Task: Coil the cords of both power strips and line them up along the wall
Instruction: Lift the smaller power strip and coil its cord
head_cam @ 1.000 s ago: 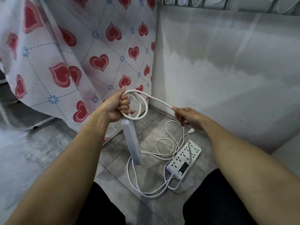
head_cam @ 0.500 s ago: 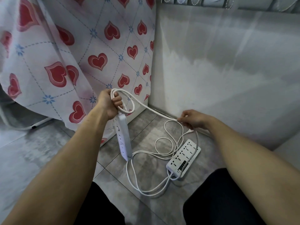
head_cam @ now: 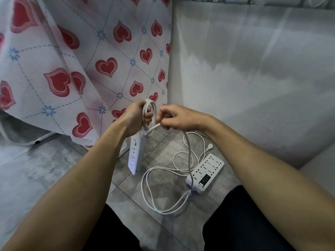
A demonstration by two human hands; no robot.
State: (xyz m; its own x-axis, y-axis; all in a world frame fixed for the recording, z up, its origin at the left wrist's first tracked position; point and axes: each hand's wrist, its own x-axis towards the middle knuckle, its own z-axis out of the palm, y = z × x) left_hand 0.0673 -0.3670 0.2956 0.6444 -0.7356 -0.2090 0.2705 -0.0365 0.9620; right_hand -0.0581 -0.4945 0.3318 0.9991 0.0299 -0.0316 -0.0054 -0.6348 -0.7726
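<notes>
White cord (head_cam: 149, 113) now sits in a tighter bundle than it did a second ago: the right hand (head_cam: 178, 117), which half a second back was stretched out low near the wall drawing the cord taut, has swung in and met the left hand (head_cam: 135, 119) in front of the heart-print cloth (head_cam: 76, 57). That laid another loop onto the coil, so the first cord is being gathered turn by turn. I judge it roughly part done, since a long run still hangs from the right hand down to the tiled floor (head_cam: 163, 142).

The left hand is clenched round the stacked loops and the top end of the slim power strip (head_cam: 135, 154), which dangles upright beneath it, its lower end just above the floor. The right hand pinches the cord just beside the coil, fingers curled, palm down, wrist level with the left.

The wide power strip (head_cam: 205, 173) lies flat on the floor near the grey wall (head_cam: 253, 78), untouched. Loose cord (head_cam: 154, 189) sprawls in open loops beside it, and a plug (head_cam: 210, 146) rests close to the wall. Which strip each loose strand belongs to cannot be told. Neither strip is yet lined up along the wall.
</notes>
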